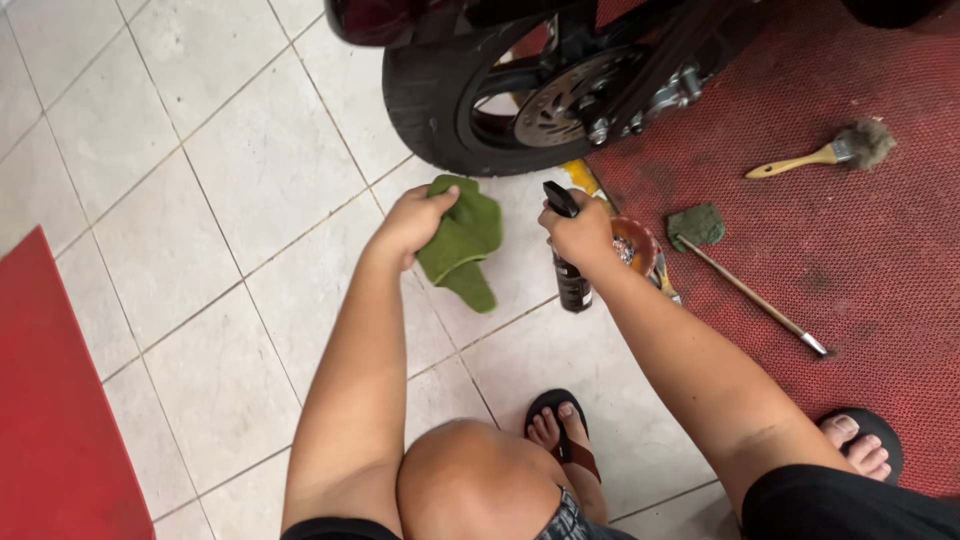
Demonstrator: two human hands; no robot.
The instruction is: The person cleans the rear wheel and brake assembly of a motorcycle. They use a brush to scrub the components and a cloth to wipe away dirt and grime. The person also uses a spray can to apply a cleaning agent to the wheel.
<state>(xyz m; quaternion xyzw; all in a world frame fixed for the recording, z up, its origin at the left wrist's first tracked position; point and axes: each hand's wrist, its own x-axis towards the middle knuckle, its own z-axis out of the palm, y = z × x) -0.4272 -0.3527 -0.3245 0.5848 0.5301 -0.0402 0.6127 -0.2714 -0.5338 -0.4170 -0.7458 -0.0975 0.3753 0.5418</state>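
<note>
A pale tiled floor [200,200] filled the left and middle of the scene, with a red mat [860,260] covering the right side and a second red mat [50,400] at the near left corner. At the far edge stood a motorcycle wheel [440,100], its black tyre resting where tile met mat, the brake disc [560,100] showing inside the rim.

The person crouched near the wheel, one bare knee [470,480] at the near edge and both feet in black sandals, one on the tile [562,430] and one on the mat [860,440].

The left hand [415,220] was closed in a grip on a green cloth [462,240], which hung from the fingers just near of the tyre. The right hand [580,232] was wrapped in a grip around a black spray bottle [570,280], held upright to the right of the cloth, its nozzle toward the wheel.

Just right of that hand sat a small orange bowl [640,242], partly hidden. On the mat lay a long thin-handled brush [755,298] with a green scrap [696,225] at its far end, and farther right a wooden-handled paintbrush [825,152] with frayed bristles.
</note>
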